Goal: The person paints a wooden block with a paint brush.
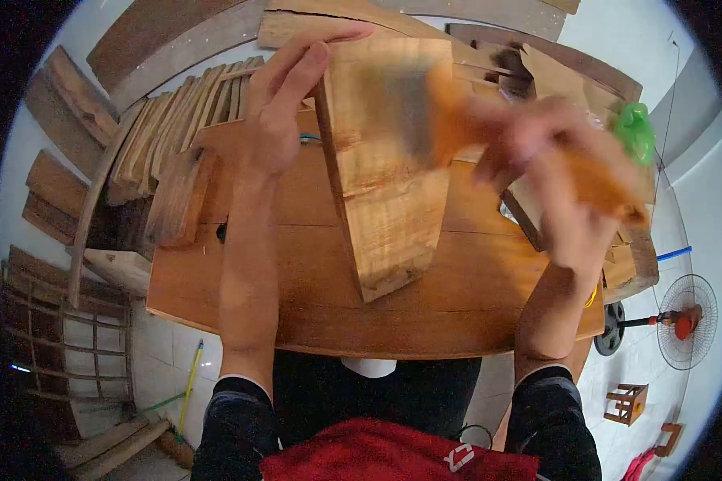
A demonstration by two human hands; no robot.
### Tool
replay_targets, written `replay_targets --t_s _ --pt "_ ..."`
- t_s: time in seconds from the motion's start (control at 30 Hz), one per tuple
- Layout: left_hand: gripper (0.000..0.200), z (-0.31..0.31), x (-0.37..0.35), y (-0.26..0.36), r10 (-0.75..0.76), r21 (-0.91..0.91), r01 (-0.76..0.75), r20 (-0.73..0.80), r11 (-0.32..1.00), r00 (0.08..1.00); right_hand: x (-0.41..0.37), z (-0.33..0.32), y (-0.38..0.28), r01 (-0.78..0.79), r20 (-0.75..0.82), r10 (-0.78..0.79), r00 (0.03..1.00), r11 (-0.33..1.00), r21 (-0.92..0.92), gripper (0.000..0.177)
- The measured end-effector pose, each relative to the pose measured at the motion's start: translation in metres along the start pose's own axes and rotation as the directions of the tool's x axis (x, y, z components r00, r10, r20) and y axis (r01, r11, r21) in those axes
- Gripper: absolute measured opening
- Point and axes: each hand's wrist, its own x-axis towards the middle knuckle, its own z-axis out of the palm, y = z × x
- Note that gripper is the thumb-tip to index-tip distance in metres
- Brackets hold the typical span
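Observation:
A thick wooden board stands tilted above the brown table, its lower end near the tabletop. My left hand grips the board's upper left edge, fingers over the top. My right hand, smeared by motion, is closed around the orange handle of a brush. The brush's blurred head lies over the upper part of the board's face; whether it touches the wood cannot be made out.
Stacked wooden slats stand at the left of the table. Cardboard and wood pieces lie at the right, near a green plastic bag. A fan and a small stool are on the floor at the right.

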Motion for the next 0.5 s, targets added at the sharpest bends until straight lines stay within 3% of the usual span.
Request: replay_targets --t_s 0.03,0.1,0.2,0.23,0.3,0.37,0.4,0.47,0.5 --pt "0.047 -0.004 0.001 -0.002 -0.005 0.007 0.005 0.026 1.000 1.000 0.002 -0.004 0.004 0.054 0.174 -0.057 0.983 0.998 0.021 0.020" --pt "0.053 -0.010 0.002 -0.005 -0.033 0.023 0.032 0.050 0.999 0.998 -0.003 0.003 0.004 -0.029 0.087 0.022 0.996 0.996 0.086 0.018" --pt "0.053 -0.013 0.000 -0.003 -0.075 0.067 0.073 0.030 0.995 0.997 0.002 0.011 0.002 -0.101 -0.388 0.053 0.920 0.990 -0.103 0.015" --pt "0.053 -0.012 0.000 0.000 -0.067 0.100 0.064 0.030 0.993 0.997 0.002 0.005 0.005 -0.006 -0.280 -0.058 0.958 0.975 -0.223 0.016" --pt "0.052 -0.011 0.000 0.000 -0.049 0.082 0.045 0.047 0.996 0.998 0.003 0.001 0.006 0.104 0.095 -0.100 0.990 0.994 -0.037 0.019" --pt "0.051 -0.015 0.002 -0.005 -0.025 -0.008 0.026 0.076 1.000 0.997 0.000 -0.004 0.003 0.007 0.237 -0.028 0.971 0.996 0.089 0.020" --pt "0.050 -0.017 0.002 -0.007 -0.033 0.021 0.032 0.069 0.999 0.997 0.001 -0.002 0.006 -0.038 0.032 0.036 0.999 0.998 0.057 0.019" --pt "0.049 -0.018 0.001 -0.008 -0.051 0.076 0.047 0.042 0.996 0.998 0.005 0.005 0.012 -0.142 -0.364 0.141 0.921 0.990 0.023 0.017" --pt "0.048 -0.018 0.000 -0.008 -0.050 0.089 0.047 0.035 0.995 0.998 0.004 0.006 0.009 -0.130 -0.347 0.100 0.932 0.989 -0.063 0.015"
